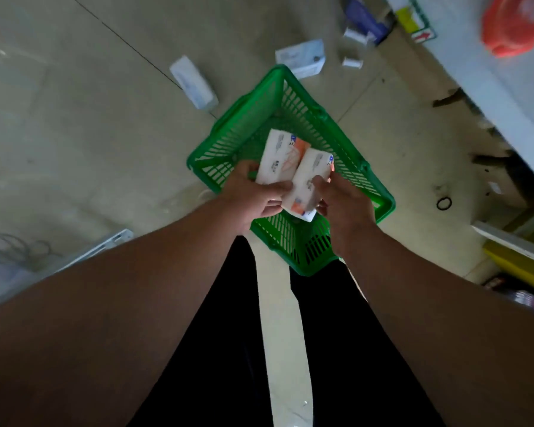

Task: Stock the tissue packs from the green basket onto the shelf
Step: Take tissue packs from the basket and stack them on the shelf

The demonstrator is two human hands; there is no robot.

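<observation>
A green plastic basket (293,97) stands on the floor in front of my legs. Over its middle I hold two white tissue packs with orange print, side by side. My left hand (253,195) grips the left tissue pack (276,158), thumb across its near end. My right hand (342,204) grips the right tissue pack (310,183) from its right side. What lies under the packs in the basket is hidden. The white shelf (487,78) runs along the right edge of the view.
Two pale blue-white packs (193,83) (301,58) lie on the floor beyond the basket, with small white items (352,61) near them. An orange-red object (515,24) sits on the shelf top. A black ring (444,203) lies at right, a metal bracket (105,245) at left.
</observation>
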